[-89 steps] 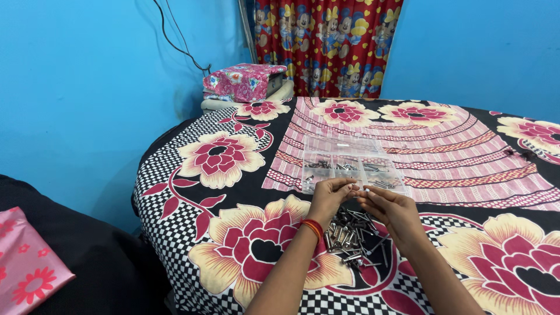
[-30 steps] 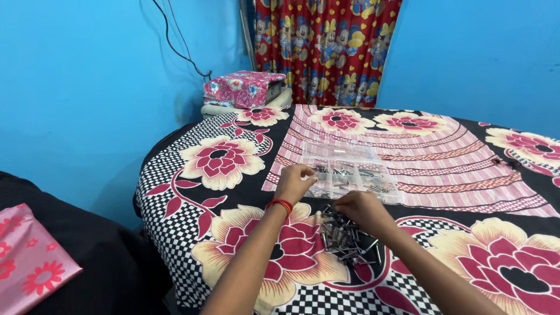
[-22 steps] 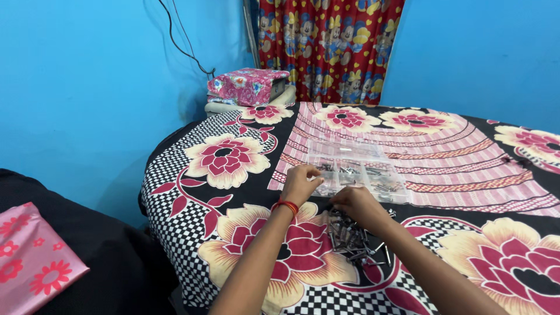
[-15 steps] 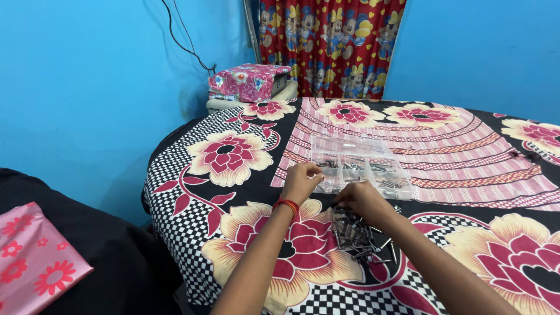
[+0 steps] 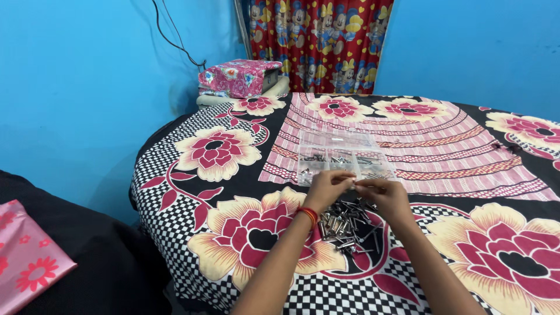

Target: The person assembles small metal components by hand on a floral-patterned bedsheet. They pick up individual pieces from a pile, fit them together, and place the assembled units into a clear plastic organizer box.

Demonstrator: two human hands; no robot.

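My left hand (image 5: 326, 188), with a red band at the wrist, and my right hand (image 5: 386, 197) meet fingertip to fingertip just above a pile of small metal screws and pins (image 5: 345, 224) on the flowered bedsheet. Both hands pinch what looks like one thin metal screw (image 5: 354, 182) between them; it is too small to see clearly. Just beyond the hands lies a clear plastic compartment box (image 5: 341, 153) with small metal parts sorted in its front cells; the rear cells look bare.
The bed (image 5: 221, 157) has a black, pink and cream flowered sheet with a checked border. A pink folded bundle (image 5: 239, 77) sits at the far corner by a patterned red curtain (image 5: 318, 44). Blue walls surround the bed. A pink cloth (image 5: 26, 259) lies at lower left.
My left hand drew back from the near edge of the clear box and joined my right hand above the pile. The view shifted slightly.
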